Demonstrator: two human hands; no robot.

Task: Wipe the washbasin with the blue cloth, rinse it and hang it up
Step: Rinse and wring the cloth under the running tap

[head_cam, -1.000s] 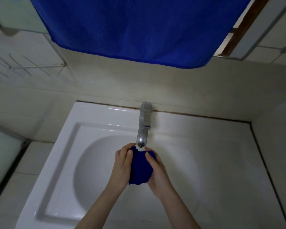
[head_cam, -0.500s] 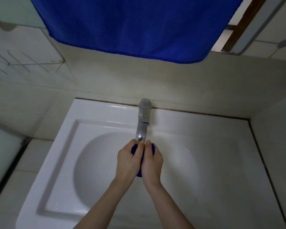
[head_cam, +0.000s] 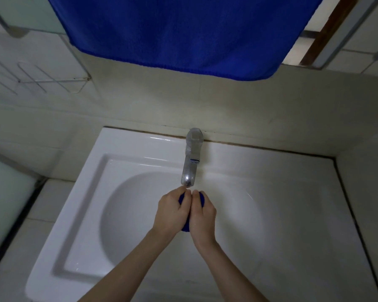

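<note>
Cream tiled back wall (head_cam: 183,101), dark grimy seam (head_cam: 249,145) along its base, wire rack (head_cam: 52,80) fixed at left, large blue towel (head_cam: 172,29) hanging overhead, brown door frame (head_cam: 321,33) upper right, lighting dim.

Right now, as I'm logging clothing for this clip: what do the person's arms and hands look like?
The left hand and right hand are ungloved; the left forearm and right forearm are bare to the picture's edge, with no sleeve, watch or bracelet. No ring shows.

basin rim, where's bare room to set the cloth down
Bare: the rim right of the tap, the rim left of it, the bowl's two sides. Crowded: under the tap, where left hand and right hand grip the cloth.
</note>
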